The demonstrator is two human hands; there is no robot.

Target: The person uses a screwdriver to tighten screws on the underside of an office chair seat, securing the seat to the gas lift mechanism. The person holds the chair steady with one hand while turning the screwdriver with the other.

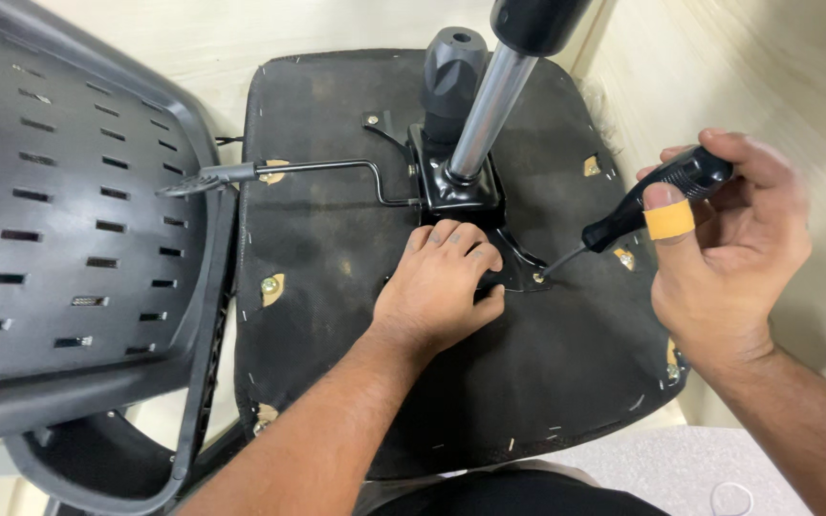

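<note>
Looking down: upturned office-chair seat [356, 315], black fabric underside facing up, filling the middle of the view.
Left hand [437, 287]: pressed palm-down on the black metal mounting plate [461, 196] at the seat's centre; fingers together and bent over the plate's near edge, clamped on nothing; part of the plate hidden beneath.
Right hand [728, 239]: grip closed around the black handle of a screwdriver [638, 205]; tan bandage wrapped on one finger [669, 220].
Screwdriver tip: thin shaft slanting down and left, meeting a small screw [538, 277] on the plate's right wing, just beside the left hand's fingertips; tip itself too small to make out clearly.
Gas-lift column [489, 105]: silver tube rising from the plate toward the camera, black upper part cut off by the top edge.
Black knob [453, 67]: ribbed, standing behind the column, lower part hidden by it.
Lever rod [336, 170]: bent wire running left from the plate, ending in a grey flattened handle [207, 179] past the seat's edge.
Seat corners: brass-coloured fittings [271, 287] showing through cut openings in the fabric; staples along the hem.
Left side: grey slotted plastic chair back [69, 220], cut off by the frame, overlapping the seat's left edge.
Below the seat: pale floor [222, 38]; bottom edge dark and hard to identify.
Forearms: both entering from the bottom, cut off by the frame.
</note>
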